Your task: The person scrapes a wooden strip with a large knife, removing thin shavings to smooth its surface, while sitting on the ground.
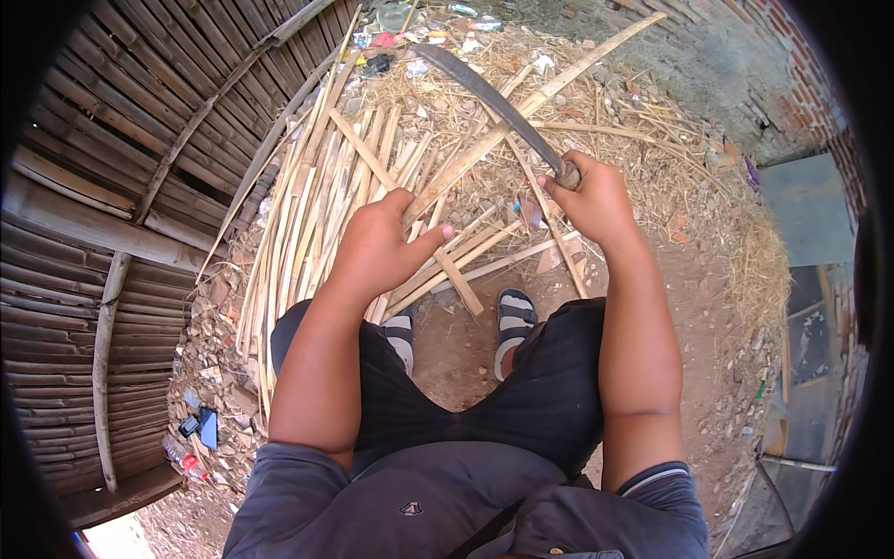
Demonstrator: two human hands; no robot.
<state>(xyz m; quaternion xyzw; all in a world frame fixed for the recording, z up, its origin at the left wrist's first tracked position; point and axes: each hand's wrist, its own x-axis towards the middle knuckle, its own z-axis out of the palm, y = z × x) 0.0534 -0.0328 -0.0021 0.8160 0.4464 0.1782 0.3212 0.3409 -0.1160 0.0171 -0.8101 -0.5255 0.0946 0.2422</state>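
My left hand (380, 244) is closed round the near end of a long split bamboo strip (568, 76), its thumb sticking out to the right. The strip slants away from me to the upper right. In my right hand (596, 197) is the handle of a machete with a long, dark, curved blade (480, 88). That blade points to the upper left and crosses the strip in the picture; whether the two touch, I cannot tell. Beneath and left of my left hand lies a pile of split bamboo strips (303, 219), with several shorter pieces (456, 279) near my feet.
A bamboo slat wall (84, 307) rises on the left. At the right stand a worn brick wall (745, 84) and a grey panel (808, 212). Straw, shavings and litter cover the ground beyond my hands. A plastic bottle (186, 458) lies at lower left. My sandalled feet (514, 326) rest on dirt.
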